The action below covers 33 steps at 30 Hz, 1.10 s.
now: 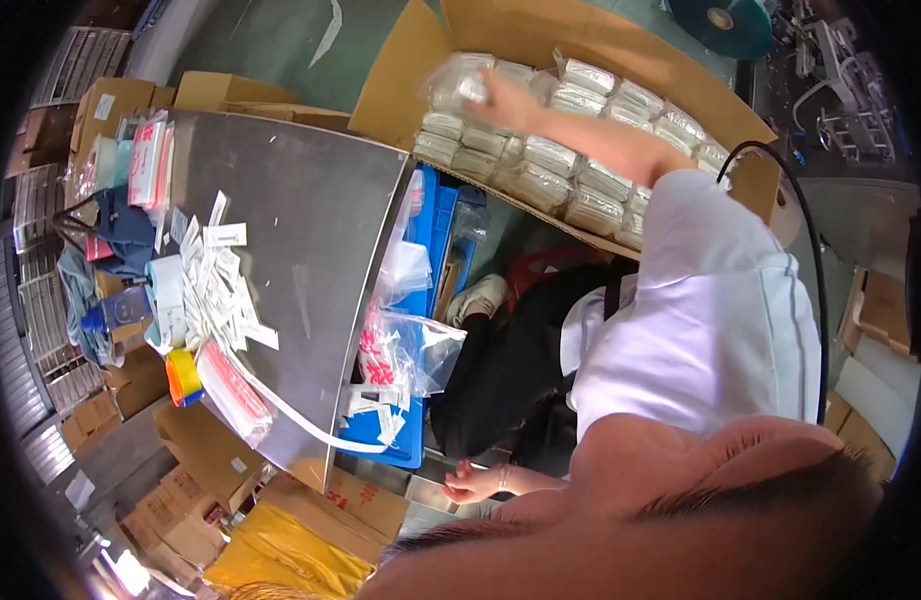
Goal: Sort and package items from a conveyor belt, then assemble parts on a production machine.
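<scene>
Far left of your hands: cardboard boxes (105, 105) and a pile of blue cloth (125, 235) at the table's outer edge, with red-and-white printed bags (148, 160) just beside them.

Next over: a roll of white labels (167, 297) and a yellow tape roll (183, 377), touching a scatter of small white sachets (225, 290) on the grey metal table (310, 210). A white strip (310, 425) trails off the table's near edge.

Between the table and your body: a blue crate (430, 235) with clear plastic bags (420, 345) draped over it, some with red print.

Your left hand (470, 483) sits low, near your body, just past the blue crate's near corner. Fingers are loosely spread and it holds nothing. It's well apart from the packets.

Your right hand (490, 97) is stretched out well ahead of you, over the open cardboard carton (510, 30). It's closed around a clear plastic packet (460, 82); the packet sticks out past your fingers on the left side and is blurred, so I can't tell its contents. The hand and packet are right above the carton's left end.

To the right of that hand and under your forearm: rows of stacked clear packets (580, 170) fill the carton, packed touching each other.

Further right: your white sleeve (720, 300), with a black cable (800, 230) arching over it. Beyond that, a teal film roll (720, 20) and some machine parts (845, 90), well apart from both hands.
</scene>
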{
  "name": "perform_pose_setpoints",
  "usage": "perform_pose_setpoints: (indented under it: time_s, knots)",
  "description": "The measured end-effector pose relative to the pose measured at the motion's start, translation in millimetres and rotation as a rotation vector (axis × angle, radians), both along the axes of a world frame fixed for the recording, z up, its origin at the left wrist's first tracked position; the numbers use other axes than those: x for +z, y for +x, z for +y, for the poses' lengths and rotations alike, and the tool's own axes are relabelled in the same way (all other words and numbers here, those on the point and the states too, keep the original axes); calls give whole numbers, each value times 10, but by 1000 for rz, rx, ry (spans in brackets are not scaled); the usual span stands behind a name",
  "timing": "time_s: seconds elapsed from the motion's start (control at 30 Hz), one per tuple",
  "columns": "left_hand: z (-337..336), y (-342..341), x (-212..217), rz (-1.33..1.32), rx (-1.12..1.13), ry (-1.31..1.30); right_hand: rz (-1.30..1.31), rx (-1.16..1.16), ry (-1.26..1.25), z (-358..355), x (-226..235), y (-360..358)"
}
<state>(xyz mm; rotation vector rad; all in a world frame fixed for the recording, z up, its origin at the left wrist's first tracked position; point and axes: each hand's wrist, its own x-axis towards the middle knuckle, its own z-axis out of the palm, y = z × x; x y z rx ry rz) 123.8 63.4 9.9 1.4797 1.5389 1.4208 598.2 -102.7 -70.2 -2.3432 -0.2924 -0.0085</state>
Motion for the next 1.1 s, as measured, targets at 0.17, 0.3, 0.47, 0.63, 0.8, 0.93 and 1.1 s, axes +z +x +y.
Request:
perform_pose_setpoints:
  time_s: [0.17, 0.3, 0.47, 0.63, 0.8, 0.93, 1.1]
  knots:
    - [-29, 192, -37, 43, -107, -51, 266, 322, -644, 114, -1041, -560]
    - [-82, 51, -114, 81, -116, -98, 372, 310, -448, 81, -774, -699]
    - [-39, -199, -255, 97, -215, -208, 178, 88, 155, -702, -329, -372]
    - [130, -429, -517, 55, -360, -324, 136, -476, 329, -2181, 205, -175]
    - [279, -494, -1038, -116, -400, -409, -239, -864, -396, -3323, 922, -946]
    - [203, -462, -1408, -254, -369, -456, -220, -990, -476, -3234, 1286, -1227]
    - [145, -610, -1556, -329, -316, -465, -236, -659, -93, -1862, 1608, -908]
